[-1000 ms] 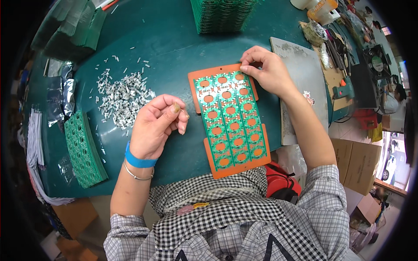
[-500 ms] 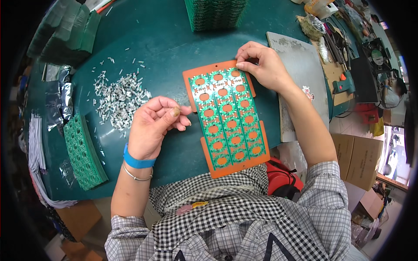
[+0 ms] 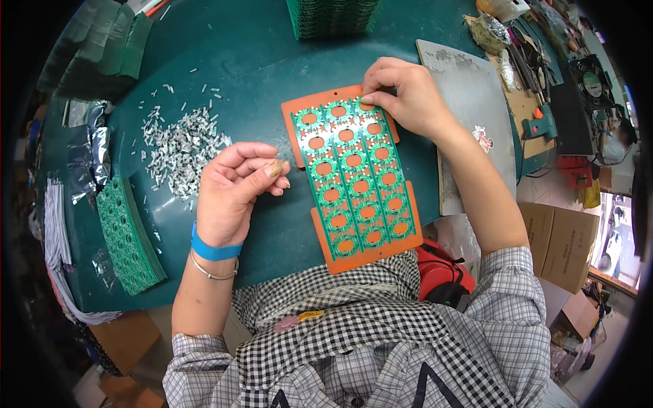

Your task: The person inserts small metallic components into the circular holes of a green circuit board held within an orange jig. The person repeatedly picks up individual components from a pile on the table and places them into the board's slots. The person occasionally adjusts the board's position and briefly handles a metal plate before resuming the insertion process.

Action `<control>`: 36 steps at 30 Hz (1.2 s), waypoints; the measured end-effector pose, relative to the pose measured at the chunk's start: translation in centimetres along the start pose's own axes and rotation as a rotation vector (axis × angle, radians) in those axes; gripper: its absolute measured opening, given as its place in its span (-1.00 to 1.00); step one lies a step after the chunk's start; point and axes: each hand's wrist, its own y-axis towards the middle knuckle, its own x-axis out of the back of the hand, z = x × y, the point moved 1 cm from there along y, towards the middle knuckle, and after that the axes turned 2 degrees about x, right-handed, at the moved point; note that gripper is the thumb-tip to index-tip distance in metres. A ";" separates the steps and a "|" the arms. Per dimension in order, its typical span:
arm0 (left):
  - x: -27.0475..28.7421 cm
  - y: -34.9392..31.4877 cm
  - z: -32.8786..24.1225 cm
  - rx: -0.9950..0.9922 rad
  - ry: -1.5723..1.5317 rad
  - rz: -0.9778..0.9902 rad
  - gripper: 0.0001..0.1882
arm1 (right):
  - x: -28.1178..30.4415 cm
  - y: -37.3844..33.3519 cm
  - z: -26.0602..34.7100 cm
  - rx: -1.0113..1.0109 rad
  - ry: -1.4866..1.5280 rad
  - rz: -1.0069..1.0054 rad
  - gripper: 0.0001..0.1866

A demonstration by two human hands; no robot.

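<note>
A green circuit board panel with rows of ring-shaped boards around round openings lies on an orange carrier plate, tilted at the table's near edge. At the panel's far right corner, my right hand has thumb and forefinger pinched together, touching the board; anything between the fingertips is too small to make out. My left hand hovers left of the carrier, apart from it. Its thumb presses against the curled fingers, hiding whatever may be between them. Beyond this hand lies a heap of small white-and-clear parts.
Green circuit panels are stacked at the near left, and another tall green stack stands at the far middle. A grey metal plate lies right of my right hand. Beside it are tools and a teal glue gun. White cables hang at the left edge.
The whole view has shifted slightly. My left fingers have curled in a little and sit a bit farther from the carrier. My right hand stays pinched at the same corner.
</note>
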 end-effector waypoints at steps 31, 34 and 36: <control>-1.4 -0.5 1.3 0.114 -0.303 0.156 -0.57 | -4.3 -1.8 12.0 0.322 0.100 -0.208 -0.76; -1.5 -0.6 1.1 0.112 -0.271 0.150 -0.56 | -4.0 -1.6 12.7 0.340 0.005 -0.176 -0.80; -1.7 -0.6 1.0 0.093 -0.204 0.160 -0.56 | -4.0 -1.7 12.6 0.376 -0.095 -0.154 -0.82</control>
